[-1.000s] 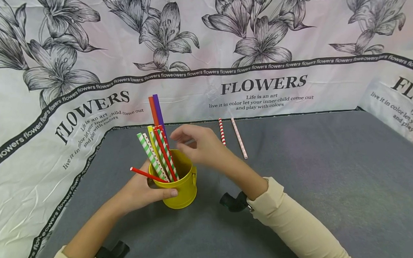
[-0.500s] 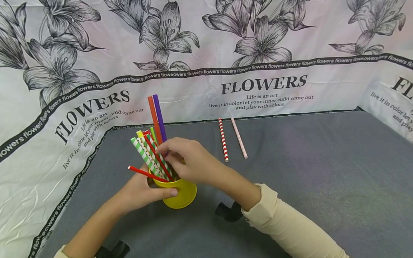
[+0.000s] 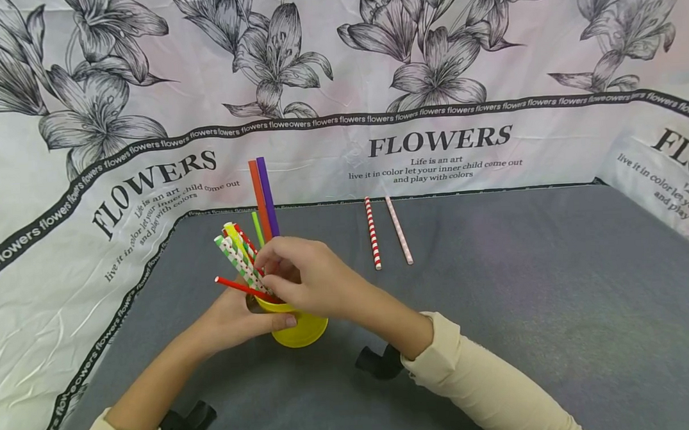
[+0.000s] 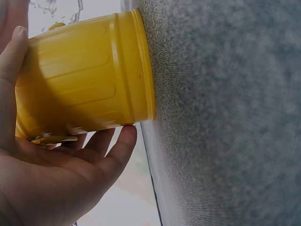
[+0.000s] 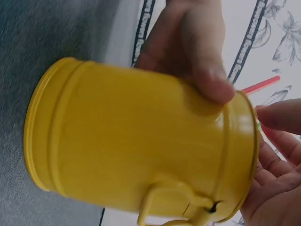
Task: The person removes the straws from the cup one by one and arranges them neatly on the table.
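My left hand (image 3: 233,319) grips the yellow bucket (image 3: 302,329) from the left, its thumb across the front below the rim. In the left wrist view the bucket (image 4: 75,75) stands on the grey cloth, fingers wrapped around its side. My right hand (image 3: 307,274) is at the bucket's mouth, fingers and thumb curled about a bundle of paper straws (image 3: 239,261), which leans left. A red straw (image 3: 234,284) tilts low over the left rim. Behind the hand stand an orange straw (image 3: 259,196), a purple straw (image 3: 267,196) and a green straw (image 3: 257,226). The lower straw ends are hidden.
On the grey cloth (image 3: 526,284) behind and right of the bucket lie a red-and-white striped straw (image 3: 373,233) and a pale pink dotted straw (image 3: 400,230). A flower-printed white cloth (image 3: 319,158) rises along the back and left.
My right hand has come down and left from beside the bucket into the straws. The bundle now leans further left and sits closer together. My left hand and the bucket have stayed put.
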`<action>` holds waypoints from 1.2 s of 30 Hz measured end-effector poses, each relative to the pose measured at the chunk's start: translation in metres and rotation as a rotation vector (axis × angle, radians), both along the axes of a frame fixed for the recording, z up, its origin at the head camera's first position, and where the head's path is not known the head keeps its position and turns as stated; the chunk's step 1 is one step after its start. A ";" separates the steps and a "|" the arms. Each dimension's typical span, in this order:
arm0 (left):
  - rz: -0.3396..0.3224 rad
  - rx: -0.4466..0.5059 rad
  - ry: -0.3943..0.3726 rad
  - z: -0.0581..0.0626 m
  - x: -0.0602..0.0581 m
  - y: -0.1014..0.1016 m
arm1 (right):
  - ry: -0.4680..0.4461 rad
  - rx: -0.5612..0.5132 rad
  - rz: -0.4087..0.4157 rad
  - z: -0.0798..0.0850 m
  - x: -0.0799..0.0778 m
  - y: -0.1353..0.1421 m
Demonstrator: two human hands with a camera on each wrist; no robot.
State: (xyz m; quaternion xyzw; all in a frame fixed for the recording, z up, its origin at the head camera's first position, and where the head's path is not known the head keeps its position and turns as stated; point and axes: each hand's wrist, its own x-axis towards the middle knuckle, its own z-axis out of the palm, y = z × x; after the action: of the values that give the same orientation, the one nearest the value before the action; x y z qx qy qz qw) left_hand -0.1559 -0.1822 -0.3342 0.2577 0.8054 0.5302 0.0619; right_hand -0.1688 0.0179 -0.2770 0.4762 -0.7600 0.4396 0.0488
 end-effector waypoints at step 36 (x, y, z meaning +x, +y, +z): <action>0.078 -0.090 -0.025 0.001 0.002 -0.002 | 0.201 0.237 -0.034 -0.002 0.007 -0.003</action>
State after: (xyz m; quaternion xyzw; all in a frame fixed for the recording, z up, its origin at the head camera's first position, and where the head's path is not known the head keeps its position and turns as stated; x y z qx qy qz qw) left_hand -0.1542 -0.1841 -0.3335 0.2164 0.8371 0.4985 0.0629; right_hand -0.1622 0.0150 -0.2795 0.5073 -0.8057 0.2963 0.0755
